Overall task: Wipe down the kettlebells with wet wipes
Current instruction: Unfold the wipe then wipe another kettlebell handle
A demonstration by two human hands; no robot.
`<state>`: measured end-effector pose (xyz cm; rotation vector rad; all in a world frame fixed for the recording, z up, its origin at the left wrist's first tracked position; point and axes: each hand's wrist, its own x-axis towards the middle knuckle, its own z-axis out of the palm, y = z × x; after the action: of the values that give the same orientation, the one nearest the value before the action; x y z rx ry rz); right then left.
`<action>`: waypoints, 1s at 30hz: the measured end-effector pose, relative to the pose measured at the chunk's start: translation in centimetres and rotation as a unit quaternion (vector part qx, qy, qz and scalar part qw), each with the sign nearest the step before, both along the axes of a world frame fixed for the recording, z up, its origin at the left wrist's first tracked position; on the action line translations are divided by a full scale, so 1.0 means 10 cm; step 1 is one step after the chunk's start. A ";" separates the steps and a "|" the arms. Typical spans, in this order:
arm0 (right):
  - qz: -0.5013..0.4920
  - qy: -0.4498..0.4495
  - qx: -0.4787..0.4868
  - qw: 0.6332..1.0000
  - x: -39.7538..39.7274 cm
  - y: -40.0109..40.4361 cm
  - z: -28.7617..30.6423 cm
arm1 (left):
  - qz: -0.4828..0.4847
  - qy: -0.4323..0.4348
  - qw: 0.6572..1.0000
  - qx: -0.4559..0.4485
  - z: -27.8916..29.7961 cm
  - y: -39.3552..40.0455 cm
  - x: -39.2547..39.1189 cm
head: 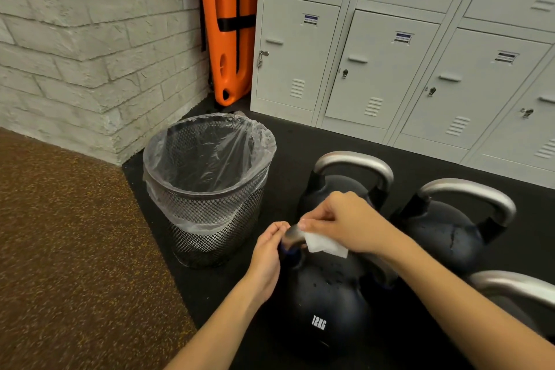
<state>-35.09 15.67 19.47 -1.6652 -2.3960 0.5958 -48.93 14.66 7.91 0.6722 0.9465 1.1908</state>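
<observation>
Kettlebell (324, 303) marked "12KG"; right hand (342, 222) grips wipe (326, 245).

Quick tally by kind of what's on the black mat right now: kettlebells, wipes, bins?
Kettlebells: 4, the 12KG one being wiped, two behind it, one partly cut off at right
Wet wipe: 1, in the right hand
Mesh waste bin: 1
Total: 6
</observation>
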 end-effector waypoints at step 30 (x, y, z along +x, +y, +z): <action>-0.245 0.326 0.067 0.911 0.95 -1.06 -1.28 | -0.080 0.731 0.460 0.498 0.53 -0.19 0.51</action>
<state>-25.60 5.05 6.70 -1.5860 -1.4538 0.7257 -43.84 12.78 13.16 3.0078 1.3423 0.6064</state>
